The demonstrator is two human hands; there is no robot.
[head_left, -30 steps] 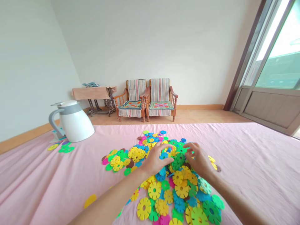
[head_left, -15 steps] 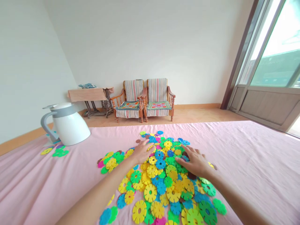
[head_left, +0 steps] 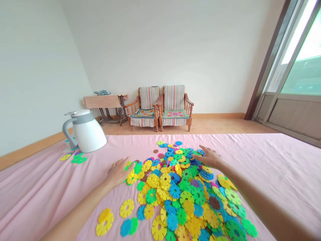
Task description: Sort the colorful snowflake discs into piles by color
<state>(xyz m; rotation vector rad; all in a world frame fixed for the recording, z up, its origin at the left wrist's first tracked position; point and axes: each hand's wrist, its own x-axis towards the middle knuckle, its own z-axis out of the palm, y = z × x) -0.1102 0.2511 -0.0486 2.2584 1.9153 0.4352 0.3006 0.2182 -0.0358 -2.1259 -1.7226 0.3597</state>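
Observation:
A wide heap of notched plastic discs (head_left: 175, 190) in yellow, green, blue, pink, purple and brown spreads over the pink tablecloth (head_left: 271, 167). At the heap's left edge, my left hand (head_left: 120, 171) has its fingers extended against a small cluster of yellow and green discs. My right hand (head_left: 207, 157) is over the far right side of the heap, fingers spread, beside blue discs. Neither hand grips a disc. A few loose yellow discs (head_left: 104, 222) lie at the near left, close to an overlapping blue and green pair (head_left: 129, 226).
A white jug with a grey handle (head_left: 89, 132) stands at the left, with several discs (head_left: 79, 158) in front of it. Beyond the table are two wooden armchairs (head_left: 175, 103), a cloth-covered sewing table (head_left: 101, 101) and a glazed door (head_left: 298, 87) at the right.
My left hand has moved left, from the heap's middle to its left edge. My right hand has shifted slightly farther away. Discs have been pushed about, and the view has turned a little left.

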